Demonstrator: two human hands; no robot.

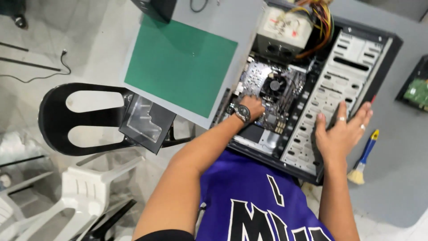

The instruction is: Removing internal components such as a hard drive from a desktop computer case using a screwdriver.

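An open computer case (383, 49) lies on its side on a grey table. Inside it I see a motherboard (256, 80) with a round black cooler fan (274, 85), and a power supply (285, 27) with coloured wires at the top. My left hand (253, 107), with a wristwatch on the wrist, reaches into the case; its fingers are curled on the board just below the fan, and whether they pinch anything is hidden. My right hand (341, 131) lies flat with fingers spread on the perforated metal drive cage (332, 85).
A green cutting mat (183, 64) lies on the table left of the case. A blue-handled brush (363, 160) lies right of my right hand. A green circuit board (417, 91) sits at the right edge. A black chair (58, 118) and white chairs (84, 196) stand at left.
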